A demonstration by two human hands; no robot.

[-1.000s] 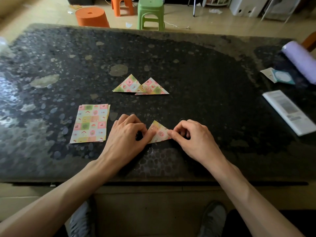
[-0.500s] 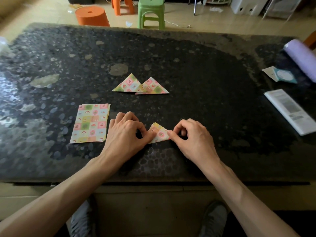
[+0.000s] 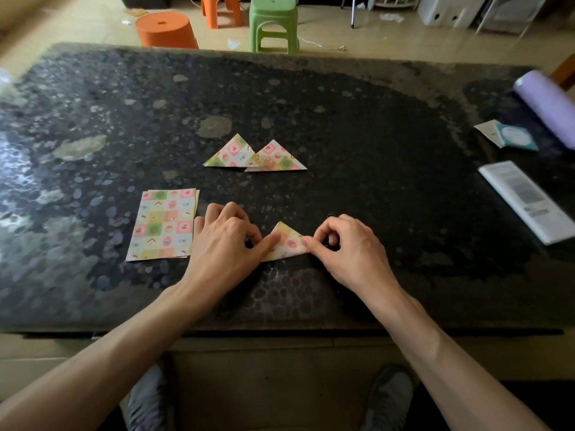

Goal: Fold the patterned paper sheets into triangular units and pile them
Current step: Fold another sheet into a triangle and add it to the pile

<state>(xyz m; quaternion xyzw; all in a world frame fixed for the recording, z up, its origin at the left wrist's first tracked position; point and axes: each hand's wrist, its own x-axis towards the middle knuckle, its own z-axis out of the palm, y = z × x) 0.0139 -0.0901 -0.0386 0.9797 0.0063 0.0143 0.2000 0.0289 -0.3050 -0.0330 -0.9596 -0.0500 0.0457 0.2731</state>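
Observation:
A small patterned paper triangle [image 3: 287,243] lies on the dark table [image 3: 357,169] near the front edge, between my hands. My left hand [image 3: 225,244] covers its left part, the thumb lying on the paper and the fingers curled. My right hand [image 3: 348,247] pinches its right corner with thumb and forefinger. A stack of flat patterned sheets [image 3: 163,223] lies just left of my left hand. Two folded triangles [image 3: 255,155] sit side by side farther back, slightly overlapping.
At the right edge lie a white leaflet [image 3: 525,200], a teal and white packet [image 3: 507,136] and a lilac roll [image 3: 546,104]. Beyond the table stand an orange tub [image 3: 166,31], an orange stool [image 3: 221,9] and a green stool [image 3: 273,23].
Both hands stay on the small triangle with only slight finger shifts; the left hand has edged a little back. The stack and the two folded triangles have not moved.

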